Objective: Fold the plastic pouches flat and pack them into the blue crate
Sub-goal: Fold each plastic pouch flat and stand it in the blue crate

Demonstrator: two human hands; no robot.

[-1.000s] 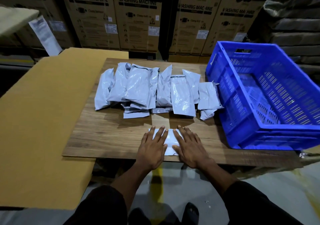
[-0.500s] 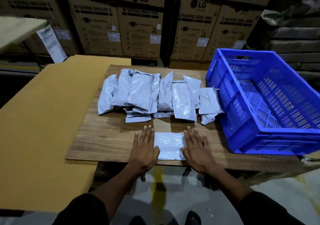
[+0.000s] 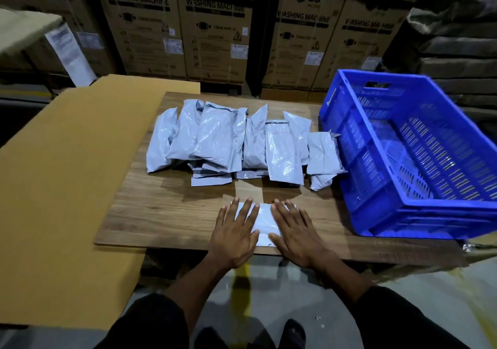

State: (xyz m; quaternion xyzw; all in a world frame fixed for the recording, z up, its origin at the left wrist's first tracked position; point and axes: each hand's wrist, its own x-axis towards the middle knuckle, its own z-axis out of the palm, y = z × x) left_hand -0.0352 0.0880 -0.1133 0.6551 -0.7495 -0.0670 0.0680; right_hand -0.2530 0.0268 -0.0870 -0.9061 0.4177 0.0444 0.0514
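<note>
Hands slid inward; left hand (image 3: 233, 237), right hand (image 3: 297, 234) press pouch (image 3: 265, 221).

Wooden board (image 3: 150, 214): pouch pile (image 3: 231, 144), folded pouch (image 3: 265, 221), blue crate (image 3: 419, 160).

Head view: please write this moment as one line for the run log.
left hand flat on pouch | right hand flat on pouch | pile waiting | blue crate unpacked

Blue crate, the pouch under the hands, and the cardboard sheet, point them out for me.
blue crate (image 3: 349, 144): head view, left wall.
pouch (image 3: 265, 219): head view, strip between the hands.
cardboard sheet (image 3: 67, 173): head view, bare middle.
</note>
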